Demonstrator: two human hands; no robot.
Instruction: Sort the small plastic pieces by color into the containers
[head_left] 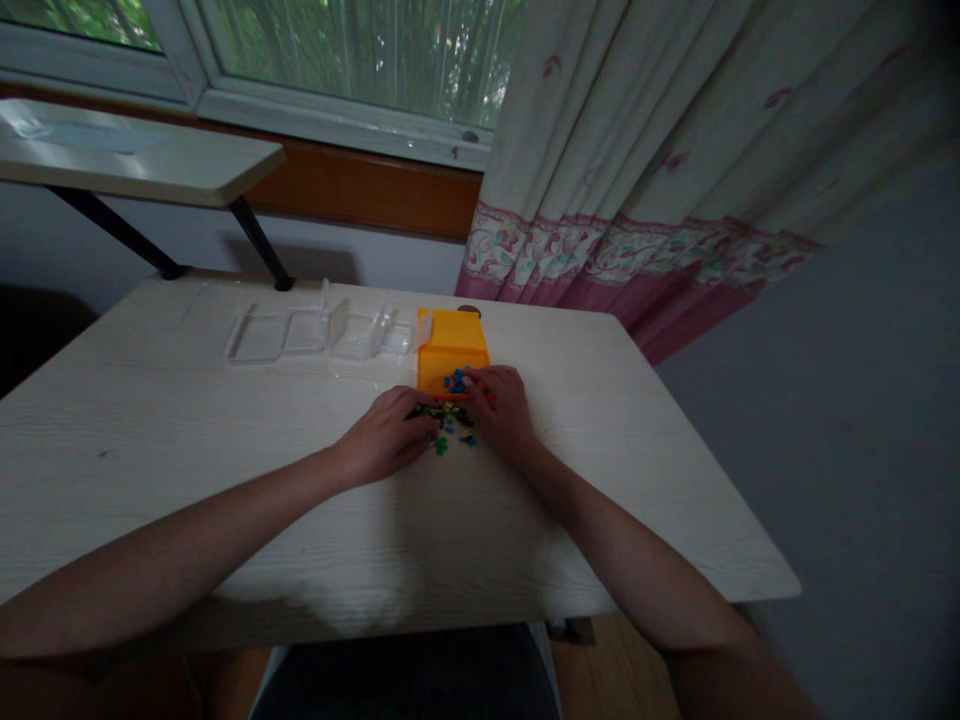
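A yellow-orange plastic box (453, 330) stands with its lid raised near the middle of the table. Small blue pieces (454, 381) lie in its front part. Just before the box, a loose pile of small mixed pieces (448, 408) in black, yellow, blue and green is spread on the tabletop. My left hand (386, 437) rests at the pile's left side, thumb and fingers apart around some dark pieces. Over the box's front right edge is my right hand (502, 410), its fingertips closed together by the blue pieces; anything between them is too small to make out. A green piece (441, 446) lies nearest me.
Several clear plastic cases (306, 330) stand in a row left of the box, some with lids up. A round dark object (469, 311) sits behind the box. The raised shelf (142, 150) stands on black legs at the back left. A curtain (600, 200) hangs beyond the table's back edge.
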